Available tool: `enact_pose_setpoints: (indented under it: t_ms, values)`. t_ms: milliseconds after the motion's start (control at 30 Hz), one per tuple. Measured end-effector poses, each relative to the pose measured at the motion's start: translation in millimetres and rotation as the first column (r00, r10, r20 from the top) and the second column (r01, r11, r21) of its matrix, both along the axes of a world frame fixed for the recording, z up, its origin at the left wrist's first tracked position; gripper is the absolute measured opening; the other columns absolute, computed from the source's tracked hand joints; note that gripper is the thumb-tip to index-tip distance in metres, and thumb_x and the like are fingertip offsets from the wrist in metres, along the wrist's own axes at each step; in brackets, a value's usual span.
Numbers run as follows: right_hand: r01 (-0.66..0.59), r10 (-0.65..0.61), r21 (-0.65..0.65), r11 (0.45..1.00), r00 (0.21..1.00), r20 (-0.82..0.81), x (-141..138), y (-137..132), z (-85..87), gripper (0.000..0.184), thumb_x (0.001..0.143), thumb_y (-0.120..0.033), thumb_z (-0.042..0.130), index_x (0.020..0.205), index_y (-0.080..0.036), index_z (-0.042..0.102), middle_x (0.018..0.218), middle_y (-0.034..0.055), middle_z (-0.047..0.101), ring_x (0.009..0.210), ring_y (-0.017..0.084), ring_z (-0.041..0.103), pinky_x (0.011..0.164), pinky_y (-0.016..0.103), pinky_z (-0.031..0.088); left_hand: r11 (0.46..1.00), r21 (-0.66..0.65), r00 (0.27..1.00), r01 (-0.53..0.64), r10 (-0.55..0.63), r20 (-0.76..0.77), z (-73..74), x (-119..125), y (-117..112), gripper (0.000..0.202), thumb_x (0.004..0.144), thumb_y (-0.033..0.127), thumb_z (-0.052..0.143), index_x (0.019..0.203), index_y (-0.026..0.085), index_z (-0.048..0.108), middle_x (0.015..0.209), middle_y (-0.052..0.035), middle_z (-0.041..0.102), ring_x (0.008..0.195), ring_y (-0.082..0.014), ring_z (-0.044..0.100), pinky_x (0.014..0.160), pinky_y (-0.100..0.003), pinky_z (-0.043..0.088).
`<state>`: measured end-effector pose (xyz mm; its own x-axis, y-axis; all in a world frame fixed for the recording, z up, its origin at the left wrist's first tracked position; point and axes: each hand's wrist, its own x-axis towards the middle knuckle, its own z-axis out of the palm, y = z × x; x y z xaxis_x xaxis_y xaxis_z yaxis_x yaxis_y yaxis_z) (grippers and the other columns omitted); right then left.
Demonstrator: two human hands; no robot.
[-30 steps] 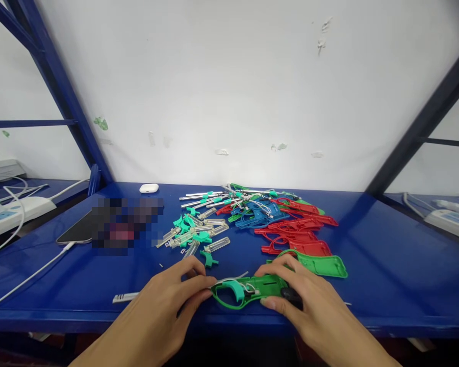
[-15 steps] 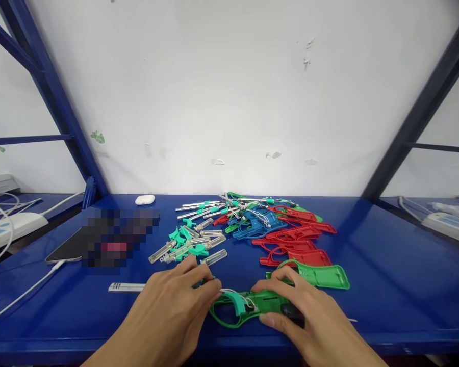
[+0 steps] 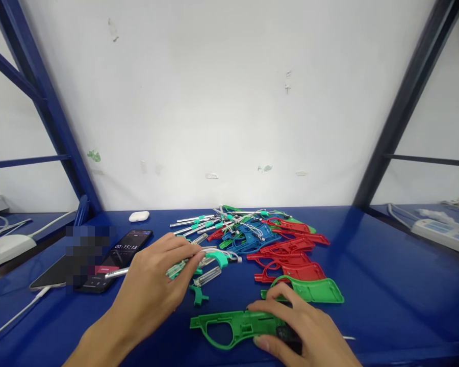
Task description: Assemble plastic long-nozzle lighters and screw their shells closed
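My left hand (image 3: 156, 270) pinches a lighter nozzle assembly: a silver metal tube (image 3: 117, 272) sticks out on the left, and a teal trigger (image 3: 219, 259) with white wires hangs past the fingertips. It is lifted over a pile of clear plastic tanks (image 3: 207, 276). At the front, my right hand (image 3: 302, 326) grips the handle end of a green gun-shaped lighter shell half (image 3: 240, 326), open side up. A black part (image 3: 288, 337) shows in its handle, partly hidden by the fingers. Nearer the left hand lies a loose teal trigger (image 3: 198, 295).
Behind my right hand lies another green shell half (image 3: 313, 290), then red shell halves (image 3: 290, 250) and blue ones (image 3: 252, 237). More silver tubes (image 3: 191, 220) lie at the back. Phones (image 3: 137, 242) and a white earbud case (image 3: 138, 216) are on the left.
My left hand has lifted the nozzle assembly out of the green shell half and moved it up and left. My right hand still grips the shell. The view has tilted slightly upward.
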<state>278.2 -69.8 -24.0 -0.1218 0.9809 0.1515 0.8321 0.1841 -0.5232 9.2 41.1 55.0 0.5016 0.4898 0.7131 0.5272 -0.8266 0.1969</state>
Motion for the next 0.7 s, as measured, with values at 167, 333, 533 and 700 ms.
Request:
enact_pose_setpoints:
  t_ms: [167, 333, 533, 700]
  values:
    - [-0.017, 0.016, 0.052, 0.998, 0.999, 0.035, 4, 0, -5.9, 0.035, 0.093, -0.038, 0.076, 0.126, -0.047, 0.075, 0.122, -0.001, 0.073, 0.088, 0.018, 0.08, 0.089, 0.029, 0.063, 0.986, -0.029, 0.981, -0.164, 0.166, 0.102, -10.9, -10, 21, 0.03, 0.101, 0.04, 0.063, 0.084, 0.022, 0.08, 0.077, 0.0, 0.078, 0.064, -0.0176, 0.07, 0.06, -0.027, 0.049]
    - [-0.05, 0.043, 0.104, 0.993, 0.996, 0.073, 8, 1, -6.2, 0.033, 0.092, -0.042, 0.077, 0.125, -0.046, 0.077, 0.121, -0.0005, 0.075, 0.082, 0.018, 0.081, 0.083, 0.026, 0.064, 0.978, -0.02, 0.964, -0.208, 0.208, 0.166, -18.2, -19, 48, 0.032, 0.097, 0.043, 0.063, 0.08, 0.023, 0.082, 0.073, -0.0005, 0.079, 0.059, -0.0189, 0.071, 0.056, -0.028, 0.048]
    - [-0.038, 0.033, 0.126, 0.991, 0.999, 0.038, 6, -6, -2.7, 0.031, 0.098, -0.041, 0.07, 0.127, -0.047, 0.076, 0.125, 0.0005, 0.074, 0.097, 0.021, 0.081, 0.085, 0.026, 0.063, 0.962, -0.06, 0.922, -0.267, 0.274, 0.273, -35.8, -20, 63, 0.032, 0.1, 0.042, 0.061, 0.093, 0.021, 0.084, 0.084, -0.0048, 0.084, 0.072, -0.0242, 0.078, 0.067, -0.032, 0.059]
    - [-0.022, 0.018, 0.116, 0.993, 0.999, 0.032, -2, -7, 2.7, 0.028, 0.098, -0.039, 0.071, 0.123, -0.046, 0.077, 0.121, 0.0007, 0.073, 0.096, 0.021, 0.08, 0.086, 0.029, 0.063, 0.964, -0.078, 0.927, -0.255, 0.266, 0.264, -44.4, -16, 66, 0.027, 0.104, 0.041, 0.064, 0.1, 0.019, 0.08, 0.092, -0.0046, 0.082, 0.079, -0.0217, 0.077, 0.074, -0.034, 0.063]
